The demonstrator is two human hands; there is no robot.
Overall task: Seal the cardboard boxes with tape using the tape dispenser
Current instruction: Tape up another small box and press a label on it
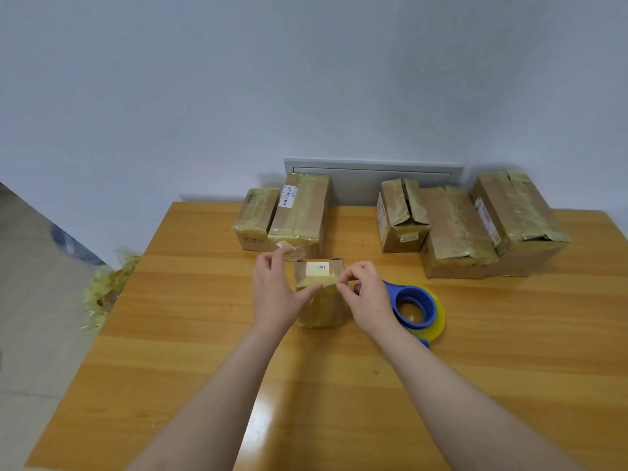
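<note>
Right grip [367,297] pinching tape [319,284] on small box [321,312], left grip [275,294] holding its side, tape dispenser [416,309] just beside

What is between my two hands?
The small taped box with the white label, between the left hand and the right hand, in the head view.

The small box [319,294] bears a white label [317,268] reading "204"
</note>
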